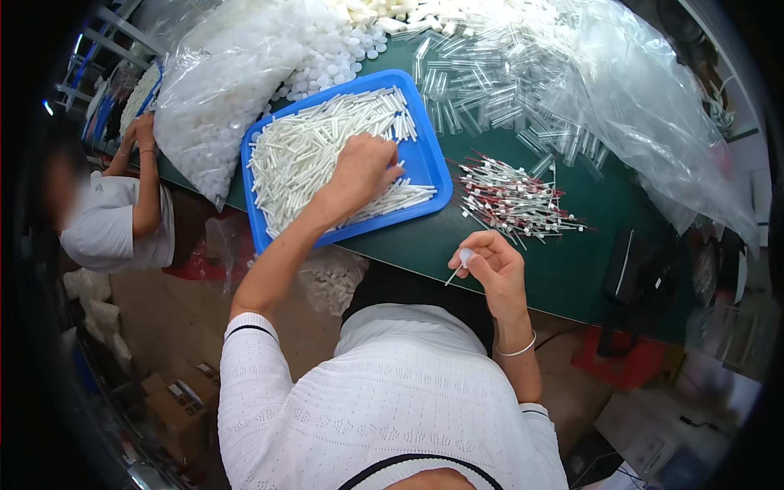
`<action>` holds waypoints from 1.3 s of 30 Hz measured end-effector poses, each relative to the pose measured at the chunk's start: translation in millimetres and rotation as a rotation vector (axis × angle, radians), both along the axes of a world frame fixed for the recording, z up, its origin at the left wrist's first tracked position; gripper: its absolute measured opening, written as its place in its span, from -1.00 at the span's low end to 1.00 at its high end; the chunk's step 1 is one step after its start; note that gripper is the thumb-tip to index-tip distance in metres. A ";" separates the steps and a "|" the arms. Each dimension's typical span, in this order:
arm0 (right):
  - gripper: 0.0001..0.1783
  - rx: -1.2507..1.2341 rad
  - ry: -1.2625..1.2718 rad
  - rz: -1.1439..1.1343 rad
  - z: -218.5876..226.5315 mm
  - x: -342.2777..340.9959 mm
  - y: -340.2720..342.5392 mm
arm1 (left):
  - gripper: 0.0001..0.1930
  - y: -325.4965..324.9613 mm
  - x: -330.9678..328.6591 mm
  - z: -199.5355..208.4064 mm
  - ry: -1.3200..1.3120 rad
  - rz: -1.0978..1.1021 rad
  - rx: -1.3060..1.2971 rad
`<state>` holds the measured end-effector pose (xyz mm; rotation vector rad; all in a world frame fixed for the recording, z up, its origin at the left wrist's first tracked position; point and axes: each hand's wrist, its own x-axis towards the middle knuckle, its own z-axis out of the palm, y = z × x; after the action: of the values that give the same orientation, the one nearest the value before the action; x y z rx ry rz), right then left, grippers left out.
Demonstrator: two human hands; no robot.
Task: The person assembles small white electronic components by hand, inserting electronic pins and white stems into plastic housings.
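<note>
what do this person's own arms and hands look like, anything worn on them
Both the left hand and right hand are ungloved. The short white knit sleeves have a dark stripe near the cuff. A thin, pale bangle circles the right wrist.

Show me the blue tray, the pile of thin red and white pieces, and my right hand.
Blue tray [419,162], head view: bare floor near its right rim.
Pile of thin red and white pieces [516,201], head view: its middle.
Right hand [500,270], head view: its middle.
</note>
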<state>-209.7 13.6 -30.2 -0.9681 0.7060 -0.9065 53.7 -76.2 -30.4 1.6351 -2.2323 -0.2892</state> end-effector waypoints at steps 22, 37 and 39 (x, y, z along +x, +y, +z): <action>-0.70 -0.317 -0.025 -0.422 17.2 19.3 -19.1 | -0.85 70.0 -50.3 11.1 0.955 -0.028 0.141; -0.80 -0.457 0.402 -0.404 15.9 29.5 -19.6 | -0.89 64.8 -47.1 21.5 0.739 -0.062 -0.096; -0.82 -0.336 0.439 -0.311 11.3 23.6 -24.4 | -0.92 59.0 -42.3 28.1 0.645 -0.161 -0.023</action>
<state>-186.0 -10.8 -18.9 -1.4049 1.1215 -1.1204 11.4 -17.2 -2.3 1.1283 -1.8484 -0.7149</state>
